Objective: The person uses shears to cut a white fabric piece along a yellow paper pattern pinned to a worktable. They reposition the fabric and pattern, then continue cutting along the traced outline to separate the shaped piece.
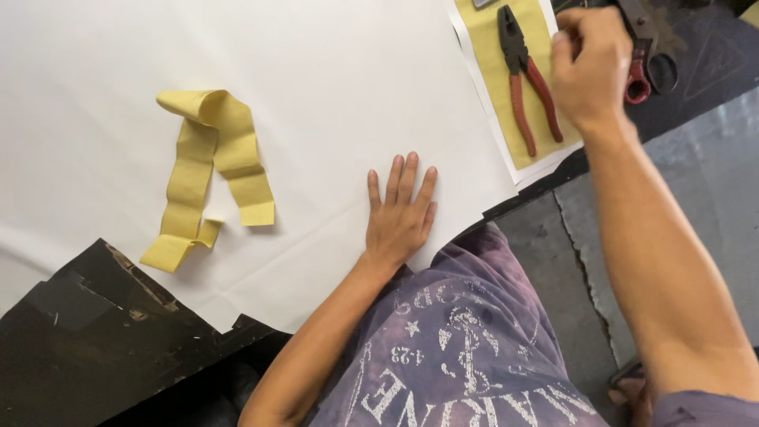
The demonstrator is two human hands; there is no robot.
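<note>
Currently the right hand (pixel 589 67) hovers at the far right edge of the counter (pixel 332 71), its fingers curled; whether the grip has hold of anything cannot be told. The red-handled pliers (pixel 526 79) lie just left of it on a yellow sheet (pixel 494 87), long axis running away from the person, jaws at the far end. Scissors (pixel 652 47) lie just right, partly hidden. The left hand (pixel 399 213) rests flat and empty on the white sheet (pixel 332 71), well apart from both tools. A folded yellow strip (pixel 209 170) lies farther left.

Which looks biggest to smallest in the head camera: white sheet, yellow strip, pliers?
1. white sheet, by far the largest.
2. yellow strip, folded and curled.
3. pliers, a bit shorter than the strip, though lying farther away.
</note>
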